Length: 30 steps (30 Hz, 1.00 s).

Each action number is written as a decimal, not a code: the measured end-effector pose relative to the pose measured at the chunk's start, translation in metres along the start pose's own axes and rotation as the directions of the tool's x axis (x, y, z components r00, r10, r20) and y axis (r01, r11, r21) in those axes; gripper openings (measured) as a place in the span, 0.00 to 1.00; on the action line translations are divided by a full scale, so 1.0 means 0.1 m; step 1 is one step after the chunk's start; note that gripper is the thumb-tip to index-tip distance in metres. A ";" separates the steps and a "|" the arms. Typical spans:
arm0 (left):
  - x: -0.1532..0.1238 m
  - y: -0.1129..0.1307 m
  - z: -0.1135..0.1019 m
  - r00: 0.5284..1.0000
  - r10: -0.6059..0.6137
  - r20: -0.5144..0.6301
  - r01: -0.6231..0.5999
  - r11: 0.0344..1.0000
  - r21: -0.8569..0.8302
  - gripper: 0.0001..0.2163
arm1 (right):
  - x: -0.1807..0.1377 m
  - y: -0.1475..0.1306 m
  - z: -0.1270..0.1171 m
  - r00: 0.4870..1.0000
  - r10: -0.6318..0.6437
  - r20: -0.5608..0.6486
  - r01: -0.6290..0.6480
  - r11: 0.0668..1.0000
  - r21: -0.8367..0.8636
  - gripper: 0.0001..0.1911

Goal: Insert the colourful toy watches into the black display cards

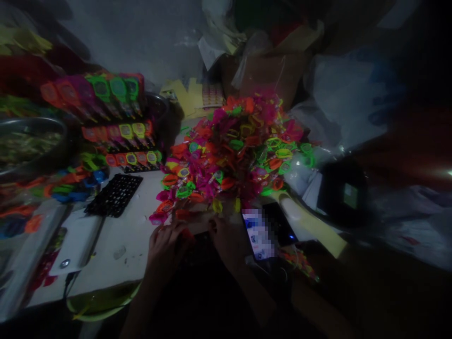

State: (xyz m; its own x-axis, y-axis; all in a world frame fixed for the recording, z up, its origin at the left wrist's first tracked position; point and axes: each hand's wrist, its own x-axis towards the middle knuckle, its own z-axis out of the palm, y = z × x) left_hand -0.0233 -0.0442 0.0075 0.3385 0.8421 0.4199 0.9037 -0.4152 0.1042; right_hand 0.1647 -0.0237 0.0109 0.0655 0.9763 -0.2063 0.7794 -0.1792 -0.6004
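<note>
A big heap of bright toy watches [233, 150] in pink, orange, green and yellow lies on the white table [123, 235]. My left hand [165, 249] and my right hand [224, 240] meet at the near edge of the heap, fingers curled together over a dark tray [197, 254] and an orange-red watch. The light is dim, so what each hand grips is hard to make out.
A black grid tray [115, 194] lies to the left. Filled trays of watches [116, 127] are stacked behind it, beside a metal bowl [31, 146]. A phone [263, 230] lies right of my hands. Cardboard box and plastic bags stand at the back.
</note>
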 end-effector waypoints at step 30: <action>-0.02 -0.27 0.06 0.991 0.036 -0.130 -0.035 0.999 0.010 0.13 | -0.11 0.10 0.20 0.973 -0.035 0.228 0.016 0.996 0.088 0.20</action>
State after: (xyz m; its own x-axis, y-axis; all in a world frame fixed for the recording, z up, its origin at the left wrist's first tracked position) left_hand -0.0465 -0.0329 -0.0020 0.3336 0.7745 0.5374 0.8940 -0.4407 0.0802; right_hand 0.1594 -0.0386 -0.0087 -0.1059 0.9286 -0.3557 0.7225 -0.1740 -0.6691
